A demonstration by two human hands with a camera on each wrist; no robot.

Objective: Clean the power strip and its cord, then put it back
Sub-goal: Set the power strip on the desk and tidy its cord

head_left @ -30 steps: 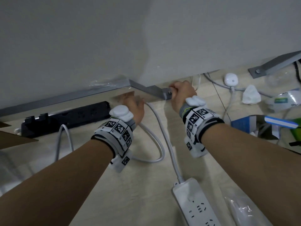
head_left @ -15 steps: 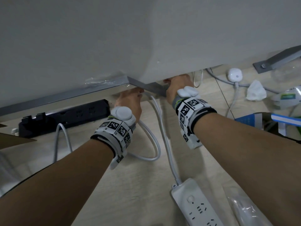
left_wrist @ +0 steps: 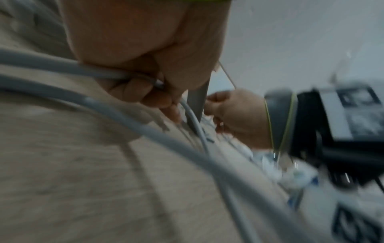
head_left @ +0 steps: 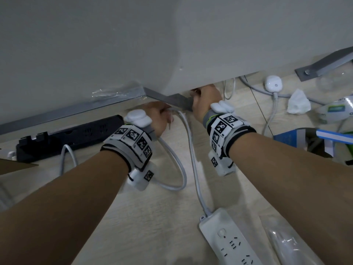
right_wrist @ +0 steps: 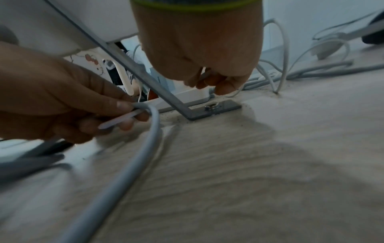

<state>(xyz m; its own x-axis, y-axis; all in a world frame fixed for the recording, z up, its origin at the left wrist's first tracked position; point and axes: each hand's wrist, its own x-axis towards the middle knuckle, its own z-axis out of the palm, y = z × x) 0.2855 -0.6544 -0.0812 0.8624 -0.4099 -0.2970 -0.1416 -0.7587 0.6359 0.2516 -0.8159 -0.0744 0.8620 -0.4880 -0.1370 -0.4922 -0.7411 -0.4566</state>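
The white power strip [head_left: 229, 243] lies on the wood-look floor near me. Its grey-white cord [head_left: 193, 150] runs up to my left hand [head_left: 160, 119], which grips a bend of it [right_wrist: 153, 115] together with a flat white strip [right_wrist: 118, 120], beside a metal bracket [right_wrist: 209, 110]. A slack loop of cord [head_left: 181, 169] lies under that wrist. My right hand [head_left: 204, 100] reaches under the white panel's edge. Its curled fingertips [right_wrist: 220, 87] pinch a thin white wire [left_wrist: 226, 75]. What lies beyond them is hidden.
A black power strip [head_left: 66, 138] lies along the panel's base at left. To the right are a white adapter [head_left: 273, 84], a crumpled tissue [head_left: 298, 102], a blue box [head_left: 298, 136] and more cables [right_wrist: 311, 70]. A clear plastic bag [head_left: 286, 243] lies beside the white strip.
Both hands have moved farther in toward the bracket, the right hand now partly under the panel's edge. The left hand has carried the cord's bend along.
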